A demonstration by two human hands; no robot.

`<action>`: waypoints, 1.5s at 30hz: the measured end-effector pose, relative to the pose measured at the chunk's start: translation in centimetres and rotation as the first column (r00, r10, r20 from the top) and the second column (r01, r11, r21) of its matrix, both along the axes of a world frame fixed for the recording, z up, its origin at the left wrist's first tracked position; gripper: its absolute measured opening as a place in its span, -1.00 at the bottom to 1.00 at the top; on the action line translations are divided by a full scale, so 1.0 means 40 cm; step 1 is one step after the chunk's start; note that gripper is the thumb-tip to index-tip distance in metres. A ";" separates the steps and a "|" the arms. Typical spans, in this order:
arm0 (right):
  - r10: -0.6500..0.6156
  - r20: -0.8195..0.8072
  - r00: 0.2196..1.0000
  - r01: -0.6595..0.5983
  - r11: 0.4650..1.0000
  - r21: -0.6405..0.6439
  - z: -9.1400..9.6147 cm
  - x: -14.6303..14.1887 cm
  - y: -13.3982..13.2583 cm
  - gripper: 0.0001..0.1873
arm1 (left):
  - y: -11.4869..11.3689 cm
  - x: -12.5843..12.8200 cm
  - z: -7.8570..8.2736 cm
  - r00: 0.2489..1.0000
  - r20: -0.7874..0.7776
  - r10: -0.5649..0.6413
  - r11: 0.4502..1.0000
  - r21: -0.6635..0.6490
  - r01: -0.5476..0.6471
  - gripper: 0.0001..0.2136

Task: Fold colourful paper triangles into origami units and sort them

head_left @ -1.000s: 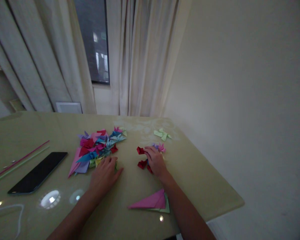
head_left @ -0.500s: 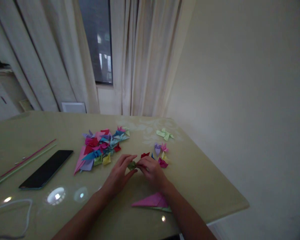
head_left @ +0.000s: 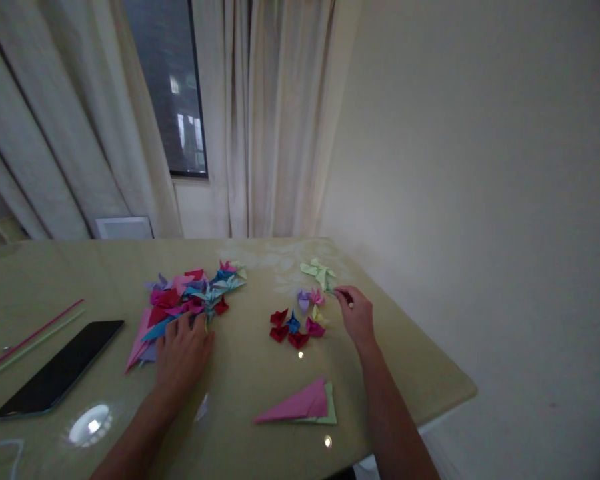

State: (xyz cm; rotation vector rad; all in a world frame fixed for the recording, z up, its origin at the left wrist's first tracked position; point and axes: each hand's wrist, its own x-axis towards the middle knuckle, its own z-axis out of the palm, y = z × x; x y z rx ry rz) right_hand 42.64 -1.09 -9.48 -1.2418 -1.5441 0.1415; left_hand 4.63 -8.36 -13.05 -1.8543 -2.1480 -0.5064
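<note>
My right hand (head_left: 356, 312) is pinched shut at the right side of the table, with a bit of green folded paper between its fingertips. Just beyond those fingertips lies a pale green origami piece (head_left: 319, 271). My left hand (head_left: 184, 348) rests over the near edge of a heap of colourful origami pieces (head_left: 185, 288), fingers spread and pointing down into it. It covers the pieces under it, and a sliver of yellow paper shows by its fingertips. Between my hands, several small folded pieces form a loose group, among them a blue one (head_left: 293, 323) and a red one (head_left: 299, 340).
Pink and green folded sheets (head_left: 300, 403) lie near me. A black phone (head_left: 60, 367) and two thin sticks, one pink (head_left: 35, 335), are on the left. The table's right edge (head_left: 425, 353) runs close to the wall. Curtains and a window stand behind.
My hands have moved apart from the green piece they worked on together. The right went right and away from me; the left went left onto the heap. The view has shifted slightly.
</note>
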 end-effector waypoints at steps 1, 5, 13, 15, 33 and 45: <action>0.012 0.034 0.999 -0.011 0.999 -0.044 0.003 0.021 0.002 -0.70 | 0.006 -0.010 -0.006 0.999 0.011 -0.046 0.999 -0.010 0.046 -0.61; 0.164 0.173 0.971 -0.128 0.971 -0.203 0.009 0.064 -0.004 -0.77 | 0.027 -0.023 -0.022 0.964 0.164 -0.212 0.977 0.022 0.211 -0.70; 0.124 0.422 0.898 0.074 0.903 -0.423 -0.023 0.098 0.001 -0.89 | 0.035 -0.008 -0.029 0.844 0.455 -0.283 0.958 0.095 0.269 -0.75; 0.064 0.439 0.896 0.108 0.929 -0.355 -0.016 0.075 -0.003 -0.88 | 0.038 -0.007 -0.027 0.805 0.509 -0.303 0.949 0.084 0.304 -0.70; 0.551 0.625 0.553 -0.539 0.809 -0.236 -0.073 -0.269 -0.109 -0.89 | 0.005 0.093 -0.036 0.511 0.618 -0.597 0.742 0.184 0.644 -0.78; 0.232 0.309 0.922 -0.223 0.973 -0.065 -0.067 -0.183 -0.039 -0.77 | 0.017 0.041 -0.021 0.706 0.516 -0.484 0.837 0.037 0.547 -0.73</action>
